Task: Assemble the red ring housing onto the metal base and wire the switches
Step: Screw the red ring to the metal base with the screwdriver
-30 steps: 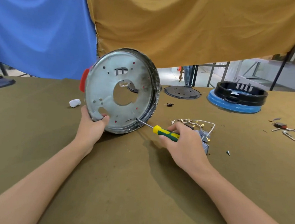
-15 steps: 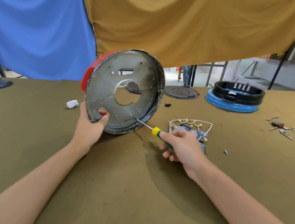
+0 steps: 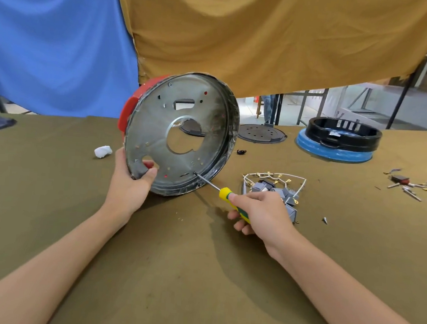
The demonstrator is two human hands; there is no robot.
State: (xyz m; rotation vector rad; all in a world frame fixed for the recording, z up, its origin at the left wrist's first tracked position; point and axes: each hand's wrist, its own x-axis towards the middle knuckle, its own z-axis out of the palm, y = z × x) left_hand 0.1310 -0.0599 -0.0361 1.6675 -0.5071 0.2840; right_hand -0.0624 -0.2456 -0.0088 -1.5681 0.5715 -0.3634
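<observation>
The left hand point(image 3: 127, 185) is gripping the lower left rim of the metal base point(image 3: 178, 133), thumb hooked over the front face beside a cut-out, the other fingers wrapped behind and out of sight. The base is standing on its edge on the tabletop point(image 3: 172, 261), tilted back, its hollow silver face turned toward the camera. The red ring housing point(image 3: 129, 108) is sitting behind it, peeking out along the upper left edge. The left forearm is reaching in from the bottom left, wrist fairly straight.

On the other side, the right hand point(image 3: 262, 212) is curling around the yellow-and-green handle of the screwdriver point(image 3: 220, 188), index finger lying along the top of the handle toward the shaft. The shaft is angling up and left, its tip touching the base's face near the lower right rim. The right forearm is coming in from the bottom right.

Just beyond the right hand, a bundle of grey switches with white wires point(image 3: 275, 185) is lying on the tabletop, and a loose screw point(image 3: 325, 220) is resting nearby to the right.
</observation>
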